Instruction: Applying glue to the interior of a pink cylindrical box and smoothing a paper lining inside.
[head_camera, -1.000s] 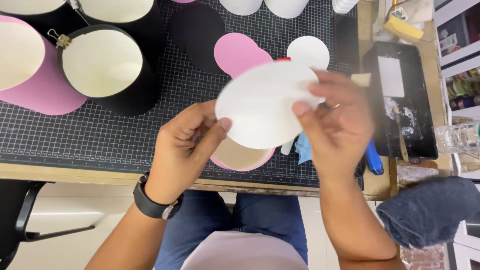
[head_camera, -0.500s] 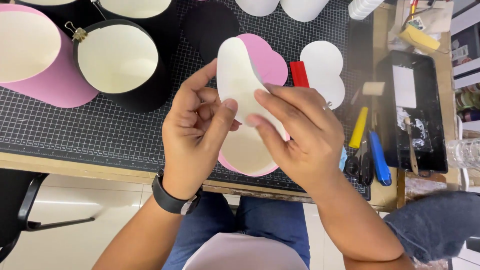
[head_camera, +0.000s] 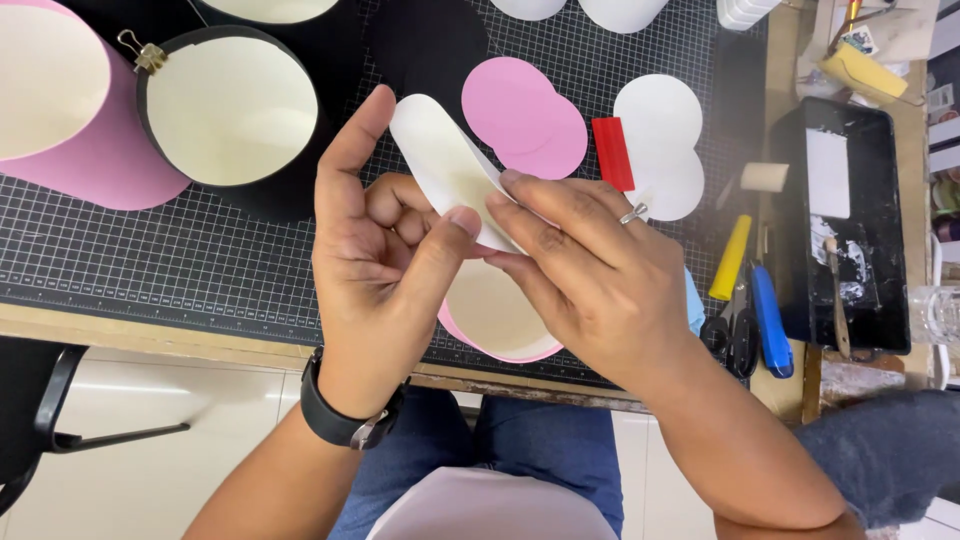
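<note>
Left hand and right hand pinching white paper disc above pink round box, interior cream, contents hidden.

I am looking down at a craft workbench, a small paper-and-card workshop. A black gridded cutting mat covers the wooden tabletop. On it stand card cylinders, one pink and one black, the black one held by a binder clip. Cut card circles in pink and white lie flat. At the right I see scissors, a yellow-handled tool, a blue-handled tool and a glue-smeared black tray.
</note>
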